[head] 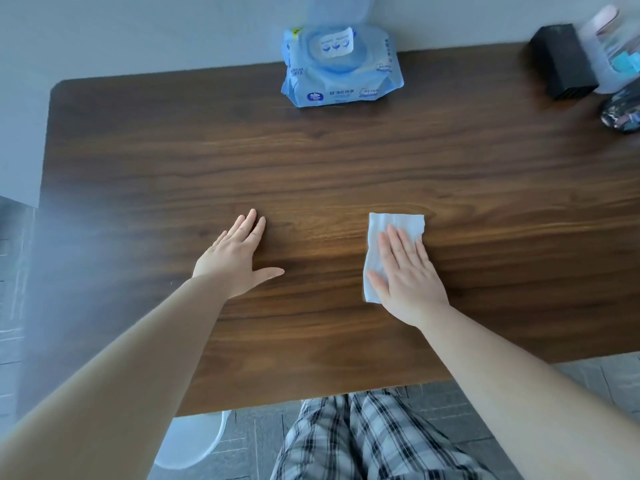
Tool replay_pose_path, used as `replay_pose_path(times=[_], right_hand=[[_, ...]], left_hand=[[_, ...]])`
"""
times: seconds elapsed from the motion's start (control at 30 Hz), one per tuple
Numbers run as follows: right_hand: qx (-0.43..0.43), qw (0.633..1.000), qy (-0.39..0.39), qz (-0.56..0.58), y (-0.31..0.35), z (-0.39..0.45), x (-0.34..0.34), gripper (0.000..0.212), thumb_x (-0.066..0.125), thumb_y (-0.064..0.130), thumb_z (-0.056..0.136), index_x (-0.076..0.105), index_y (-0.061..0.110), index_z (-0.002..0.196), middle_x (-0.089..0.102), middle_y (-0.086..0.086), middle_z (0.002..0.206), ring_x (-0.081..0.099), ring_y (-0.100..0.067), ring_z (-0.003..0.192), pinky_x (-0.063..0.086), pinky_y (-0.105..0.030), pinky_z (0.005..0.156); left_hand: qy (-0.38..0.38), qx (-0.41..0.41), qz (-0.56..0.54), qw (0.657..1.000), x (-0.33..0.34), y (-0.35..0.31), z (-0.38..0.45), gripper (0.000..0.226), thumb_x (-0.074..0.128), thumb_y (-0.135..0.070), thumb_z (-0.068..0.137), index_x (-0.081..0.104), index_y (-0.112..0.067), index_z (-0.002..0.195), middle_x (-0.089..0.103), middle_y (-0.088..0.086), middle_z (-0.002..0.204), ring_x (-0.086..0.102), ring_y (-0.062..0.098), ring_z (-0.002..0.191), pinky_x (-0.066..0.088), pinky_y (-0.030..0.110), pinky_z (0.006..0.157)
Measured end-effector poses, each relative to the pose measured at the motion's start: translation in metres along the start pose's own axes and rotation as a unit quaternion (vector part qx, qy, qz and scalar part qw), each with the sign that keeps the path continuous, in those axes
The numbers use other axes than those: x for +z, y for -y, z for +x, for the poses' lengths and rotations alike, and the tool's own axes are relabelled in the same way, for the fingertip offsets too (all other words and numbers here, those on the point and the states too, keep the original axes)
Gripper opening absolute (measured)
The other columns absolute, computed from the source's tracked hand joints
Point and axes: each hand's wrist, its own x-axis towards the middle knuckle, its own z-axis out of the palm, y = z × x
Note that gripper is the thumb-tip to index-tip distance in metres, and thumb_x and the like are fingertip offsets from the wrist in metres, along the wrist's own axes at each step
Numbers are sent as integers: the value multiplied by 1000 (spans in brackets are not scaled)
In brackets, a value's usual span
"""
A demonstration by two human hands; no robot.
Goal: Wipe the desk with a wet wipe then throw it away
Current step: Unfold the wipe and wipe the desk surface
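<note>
Pressing down flat, my right hand (407, 271) lay on the wet wipe (388, 233), palm open and fingers spread, pinning it to the desk (346, 161) rather than pinching it. The wipe sat right of centre on the near half of the wood, its long axis running away from me, its far edge and left side showing past my fingertips. My left hand (239, 254) rested bare and open on the desk well apart to the left, holding nothing, so the right was plainly the working hand. I judged the wiping to be under way, with wide bare wood on every side for the coming stroke.

At the far edge stood the pack of wipes (341, 67), its lid flipped up. A black box (562, 60) and some blurred containers crowded the far right corner; I could not make out what they were. No bin showed anywhere, and haze washed out the left margin. How much of the wipe lay under my palm I could not tell.
</note>
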Motion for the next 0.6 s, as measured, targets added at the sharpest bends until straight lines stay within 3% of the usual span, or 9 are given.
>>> replay_pose_path(times=[0.27,0.4,0.6], right_hand=[[-144,989,1,-23,106,12,2,69,3,54,92,-10,11,144,-5,-9,157,-10,-26,143,1,-47,117],[-204,979,12,-26,168,6,11,68,8,53,95,-13,11,144,-13,-8,156,-18,-23,141,-5,-47,116],[-208,978,6,-30,206,0,19,66,10,51,95,-11,10,143,-9,-7,157,-15,-22,143,-5,-45,117]], left_hand=[[-14,-44,-22,999,7,32,-40,92,46,-67,83,-3,-29,150,-12,-13,158,-8,8,146,6,30,118],[-30,-72,-31,996,12,57,-59,87,44,-66,84,-1,-31,150,-10,-14,158,-6,7,146,8,29,117],[-32,-65,-43,996,21,76,-65,87,44,-64,85,-1,-30,150,-9,-13,159,-7,7,146,5,29,119]])
